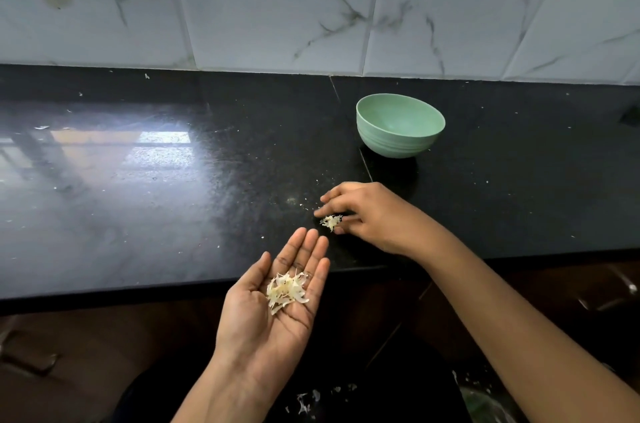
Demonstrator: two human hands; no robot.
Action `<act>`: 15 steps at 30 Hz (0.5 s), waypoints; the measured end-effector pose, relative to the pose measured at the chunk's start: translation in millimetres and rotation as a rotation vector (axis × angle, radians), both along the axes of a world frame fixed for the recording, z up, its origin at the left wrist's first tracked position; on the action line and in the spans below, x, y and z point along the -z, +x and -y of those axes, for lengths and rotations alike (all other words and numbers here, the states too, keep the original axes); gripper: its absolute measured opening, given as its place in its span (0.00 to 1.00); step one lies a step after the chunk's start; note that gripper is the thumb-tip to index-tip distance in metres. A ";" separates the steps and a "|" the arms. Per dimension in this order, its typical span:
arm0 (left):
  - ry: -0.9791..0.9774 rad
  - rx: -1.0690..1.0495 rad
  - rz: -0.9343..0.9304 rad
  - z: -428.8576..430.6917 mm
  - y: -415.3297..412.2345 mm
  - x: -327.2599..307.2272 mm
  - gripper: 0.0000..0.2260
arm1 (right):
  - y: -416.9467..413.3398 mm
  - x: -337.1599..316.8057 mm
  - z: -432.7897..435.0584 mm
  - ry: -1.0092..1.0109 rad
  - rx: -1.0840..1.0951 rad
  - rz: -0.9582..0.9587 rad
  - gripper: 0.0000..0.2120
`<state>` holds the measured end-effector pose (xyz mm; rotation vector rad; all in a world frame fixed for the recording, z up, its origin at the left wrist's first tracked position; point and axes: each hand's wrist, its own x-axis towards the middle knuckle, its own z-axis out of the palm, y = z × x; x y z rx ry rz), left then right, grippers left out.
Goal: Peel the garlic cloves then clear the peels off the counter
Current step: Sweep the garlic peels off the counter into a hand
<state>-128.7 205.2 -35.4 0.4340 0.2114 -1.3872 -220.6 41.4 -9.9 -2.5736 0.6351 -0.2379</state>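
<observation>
Clearing nearly done: left hand (277, 287), flat and palm up, carries peels (285, 291); right hand (360, 214) pinches the last clump (330, 221) off the tabletop (173, 180). Specks remain.

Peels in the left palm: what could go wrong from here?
1. The left hand lies flat and open with its palm past the counter edge. Its loose peel pile could spill below, where scraps already lie.
2. The right hand pinches only a small clump with its fingers; fine crumbs may stay behind.
</observation>
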 end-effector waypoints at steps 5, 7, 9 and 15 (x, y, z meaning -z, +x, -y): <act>0.007 0.014 0.003 0.0 -1.2 2.1 0.22 | -3.2 7.7 -1.9 -0.166 -0.093 0.094 0.08; 0.002 0.025 0.010 0.0 -2.0 1.6 0.22 | -1.7 14.1 -4.2 -0.244 -0.096 0.148 0.08; 0.004 0.031 0.012 0.3 -2.5 1.0 0.22 | 3.5 19.1 -4.8 -0.292 -0.068 0.181 0.08; 0.019 0.073 0.016 5.8 -4.5 1.0 0.23 | 8.5 -2.9 10.6 0.676 0.341 0.421 0.06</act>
